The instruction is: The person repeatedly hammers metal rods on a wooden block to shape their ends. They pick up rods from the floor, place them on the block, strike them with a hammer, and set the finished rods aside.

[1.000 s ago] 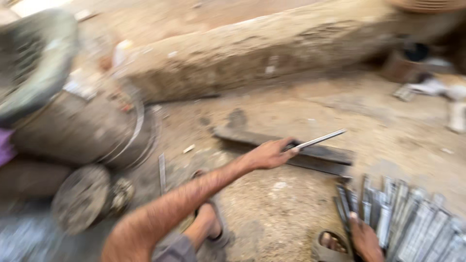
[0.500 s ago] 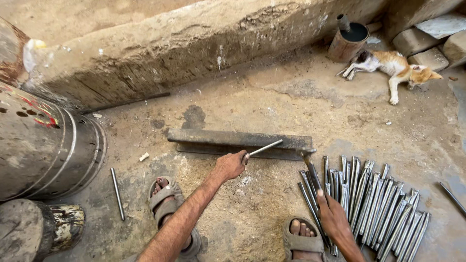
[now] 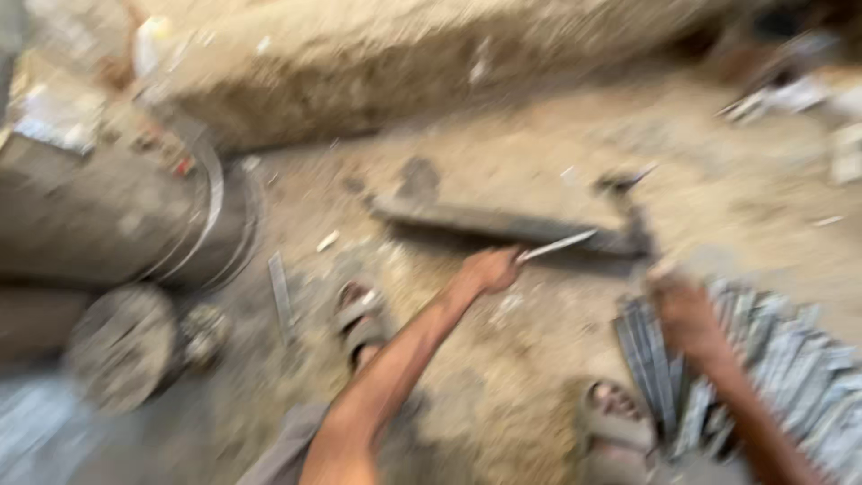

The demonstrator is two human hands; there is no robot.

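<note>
Head view, blurred: dusty dirt ground (image 3: pixel 503 395); left hand (image 3: pixel 489 269) clamps thin rod (image 3: pixel 557 245); right hand (image 3: pixel 687 314) unclear.

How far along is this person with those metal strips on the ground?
Done: nothing clearly finished shows in this blurred view. In hand: the left hand holds one thin metal strip over the dark bar on the ground. Left: the right hand rests on a pile of strips that looks large.
</note>
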